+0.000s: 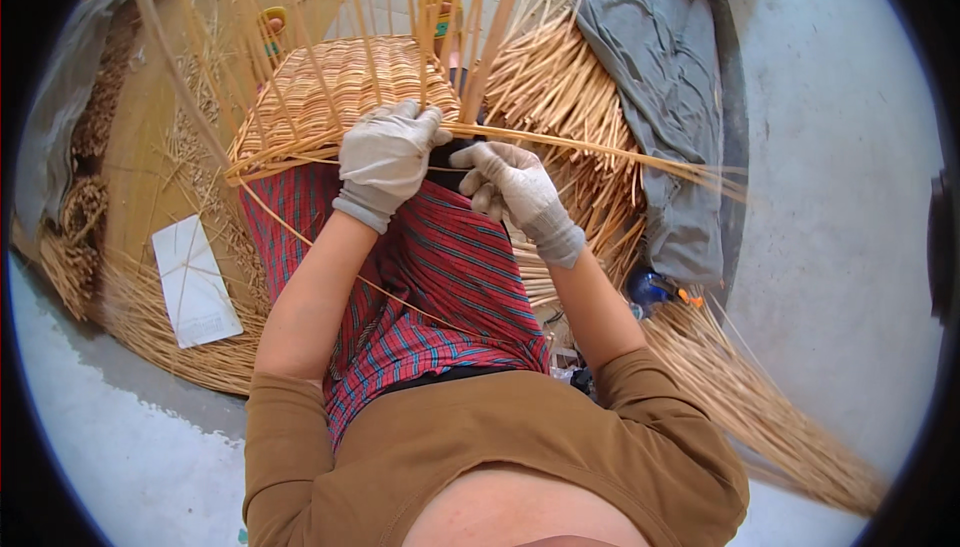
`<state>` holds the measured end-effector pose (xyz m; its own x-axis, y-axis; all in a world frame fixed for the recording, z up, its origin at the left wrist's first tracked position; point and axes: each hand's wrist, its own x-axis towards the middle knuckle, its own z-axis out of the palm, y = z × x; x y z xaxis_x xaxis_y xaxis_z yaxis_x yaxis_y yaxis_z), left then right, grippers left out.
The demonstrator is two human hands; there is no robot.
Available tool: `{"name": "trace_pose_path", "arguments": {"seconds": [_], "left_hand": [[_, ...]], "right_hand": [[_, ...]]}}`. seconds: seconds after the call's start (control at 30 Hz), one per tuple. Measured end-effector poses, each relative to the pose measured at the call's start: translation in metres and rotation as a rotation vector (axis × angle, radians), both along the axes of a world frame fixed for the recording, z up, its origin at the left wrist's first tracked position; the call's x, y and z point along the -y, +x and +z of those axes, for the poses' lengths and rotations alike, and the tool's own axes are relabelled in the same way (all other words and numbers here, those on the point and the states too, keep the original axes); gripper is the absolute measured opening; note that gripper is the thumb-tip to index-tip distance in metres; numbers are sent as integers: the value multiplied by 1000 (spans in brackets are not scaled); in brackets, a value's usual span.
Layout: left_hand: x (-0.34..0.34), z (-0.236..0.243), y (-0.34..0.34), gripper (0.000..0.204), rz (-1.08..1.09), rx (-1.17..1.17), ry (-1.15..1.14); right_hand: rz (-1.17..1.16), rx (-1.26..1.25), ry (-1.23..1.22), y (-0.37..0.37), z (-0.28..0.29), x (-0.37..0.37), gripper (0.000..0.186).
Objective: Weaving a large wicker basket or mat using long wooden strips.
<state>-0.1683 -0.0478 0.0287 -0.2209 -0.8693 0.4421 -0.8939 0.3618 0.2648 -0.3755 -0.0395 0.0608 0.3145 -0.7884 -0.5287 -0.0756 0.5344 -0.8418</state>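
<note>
A partly woven wicker basket (pixel 330 82) lies over my lap, its tall upright stakes fanning away from me. My left hand (pixel 388 159), in a pale work glove, is closed on the basket's near right edge. Just right of it, my gloved right hand (pixel 515 192) has its fingers curled in a pinch around a thin wicker strand running across from the left hand. A bundle of long wicker weavers (pixel 610 150) sticks out to the right from the edge, passing above the right hand. One loose strand (pixel 390 292) trails from the basket's left corner across my lap.
Piles of wicker rods lie to the right (pixel 560 77), at lower right (pixel 760 407) and at left (pixel 170 337). A grey cloth (pixel 655 77) drapes over the right pile. A white sheet (pixel 195 282) lies left. A blue object (pixel 652 289) sits by the right elbow.
</note>
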Motion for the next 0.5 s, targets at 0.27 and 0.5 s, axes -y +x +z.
{"name": "trace_pose_path", "arguments": {"seconds": [0.27, 0.5], "left_hand": [[4, 19, 8, 38, -22, -120, 317], [-4, 15, 15, 65, -45, -205, 339]], "right_hand": [[-555, 309, 59, 5, -30, -19, 31], [-80, -633, -1175, 26, 40, 75, 44]]}}
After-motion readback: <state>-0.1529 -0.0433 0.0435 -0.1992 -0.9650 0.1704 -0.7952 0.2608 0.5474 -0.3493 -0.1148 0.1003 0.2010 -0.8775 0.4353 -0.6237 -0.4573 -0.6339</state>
